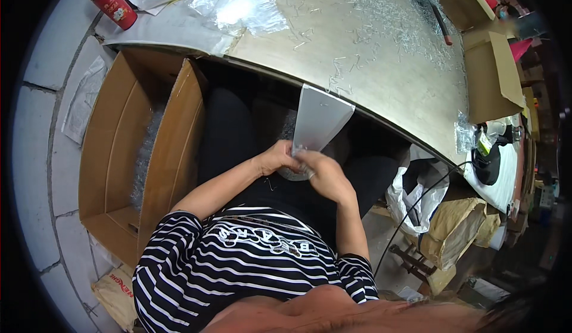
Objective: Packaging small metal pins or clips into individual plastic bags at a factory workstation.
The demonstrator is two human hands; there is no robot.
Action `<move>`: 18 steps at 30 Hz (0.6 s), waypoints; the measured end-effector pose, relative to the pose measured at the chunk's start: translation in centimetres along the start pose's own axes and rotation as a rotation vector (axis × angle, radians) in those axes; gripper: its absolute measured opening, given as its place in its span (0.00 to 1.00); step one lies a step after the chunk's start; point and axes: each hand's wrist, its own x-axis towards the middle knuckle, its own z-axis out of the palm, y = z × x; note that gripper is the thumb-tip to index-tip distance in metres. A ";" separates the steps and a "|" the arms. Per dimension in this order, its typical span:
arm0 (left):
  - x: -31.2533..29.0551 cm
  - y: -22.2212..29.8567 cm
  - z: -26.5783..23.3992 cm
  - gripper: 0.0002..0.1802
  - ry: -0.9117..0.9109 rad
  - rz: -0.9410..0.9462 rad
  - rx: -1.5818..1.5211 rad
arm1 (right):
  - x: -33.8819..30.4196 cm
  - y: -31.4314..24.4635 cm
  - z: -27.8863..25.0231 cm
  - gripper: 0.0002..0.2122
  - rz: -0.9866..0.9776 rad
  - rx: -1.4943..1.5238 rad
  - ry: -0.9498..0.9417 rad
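A pale grey flat panel (322, 118) slopes down from the table's front edge towards my lap, narrowing at its lower end. My left hand (279, 158) is closed beside that lower end, its fingers curled inward. Against it, my right hand (328, 177) is closed too, slightly blurred, with its fingertips meeting the left hand's. What lies between the fingers is too small or hidden to make out. Beneath the hands, something clear and shiny (293, 174) shows in part over my lap. One thin bent wire piece (271, 184) lies on my dark clothing.
Many small bent wire pieces (381, 20) are scattered over the table (268, 53). A black-and-red handled tool (441, 23) lies among them. An open cardboard box (173, 154) stands at my left; a red canister (113, 5) is far left. A white bag (417, 190) sits at right.
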 end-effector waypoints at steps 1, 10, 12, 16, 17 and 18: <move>-0.1 -0.1 0.1 0.25 0.017 0.002 0.033 | 0.2 -0.3 -0.1 0.13 0.011 -0.010 -0.032; 0.3 0.5 -0.8 0.24 0.074 -0.054 0.240 | 8.9 -0.3 -6.3 0.19 -0.097 -0.639 0.556; 0.3 -0.5 -1.9 0.23 0.056 0.002 0.341 | 8.1 -0.1 -5.7 0.21 -0.084 -0.698 0.487; 0.7 -1.4 -3.0 0.19 0.017 0.067 0.368 | 3.2 -2.0 -4.1 0.21 -0.052 -0.426 0.451; 0.7 -0.3 -2.8 0.19 0.008 0.039 0.511 | 2.1 -2.5 -4.0 0.21 -0.038 -0.340 0.451; 0.8 -0.6 -2.9 0.20 -0.020 0.041 0.360 | 1.3 -2.9 -3.9 0.23 -0.077 -0.280 0.475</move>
